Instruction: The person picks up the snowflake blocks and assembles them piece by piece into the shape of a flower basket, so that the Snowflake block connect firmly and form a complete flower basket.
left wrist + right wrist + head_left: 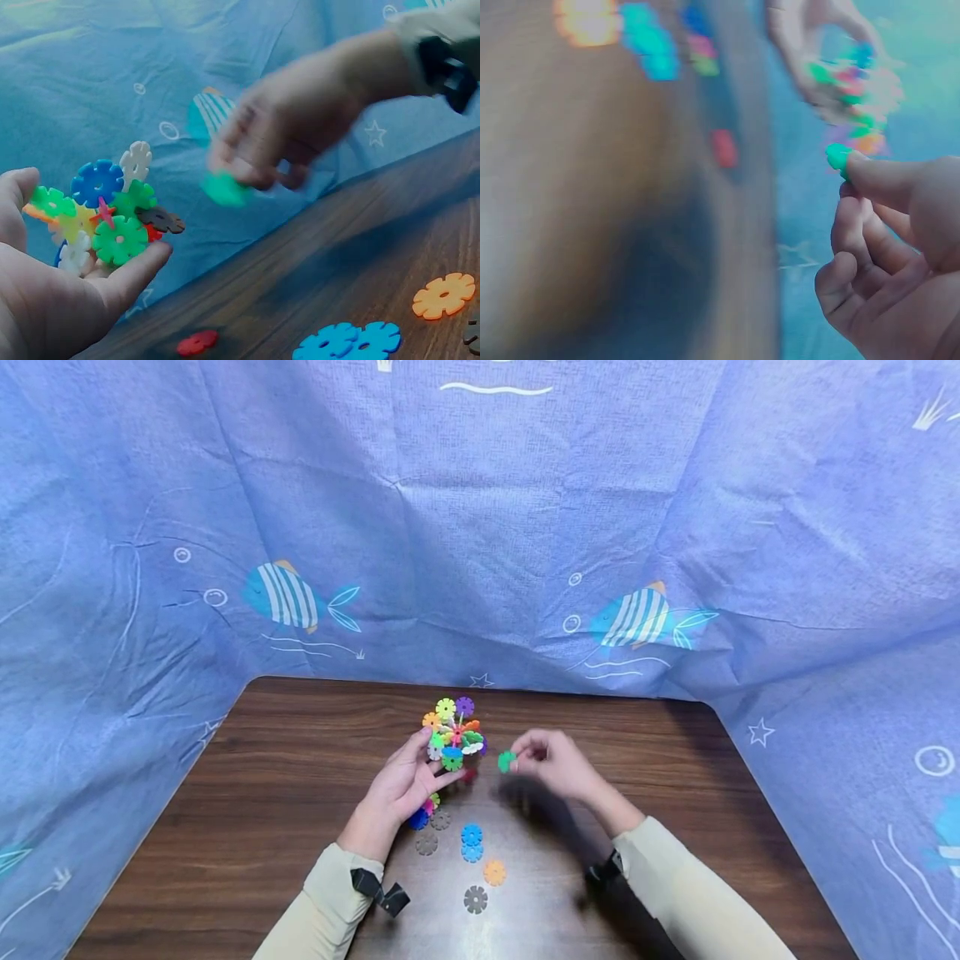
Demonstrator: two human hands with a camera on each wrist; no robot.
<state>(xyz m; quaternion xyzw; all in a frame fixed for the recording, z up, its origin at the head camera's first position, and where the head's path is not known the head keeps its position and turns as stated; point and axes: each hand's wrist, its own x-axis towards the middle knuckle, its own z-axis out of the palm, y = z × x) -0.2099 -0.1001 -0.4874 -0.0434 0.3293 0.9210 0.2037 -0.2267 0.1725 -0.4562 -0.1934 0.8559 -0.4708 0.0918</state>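
My left hand [399, 782] holds a rounded cluster of interlocking notched plastic discs [457, 732], in many colours, above the table. In the left wrist view, the cluster [112, 214] sits between the thumb and a stretched-out finger; the remaining fingers are mostly hidden. To its right, my right hand [553, 763] pinches one loose green disc [507, 762] between thumb and fingertips. This green disc [839, 157] is apart from the cluster. The right hand is blurred in the left wrist view.
Loose discs lie on the dark wooden table [315, 760]: two overlapping blue ones [472, 843], an orange one [494, 872], several grey ones [476, 900] and a red one [198, 343]. A dark blue disc [418, 819] lies by the left wrist. A blue fish-print cloth [480, 543] hangs behind.
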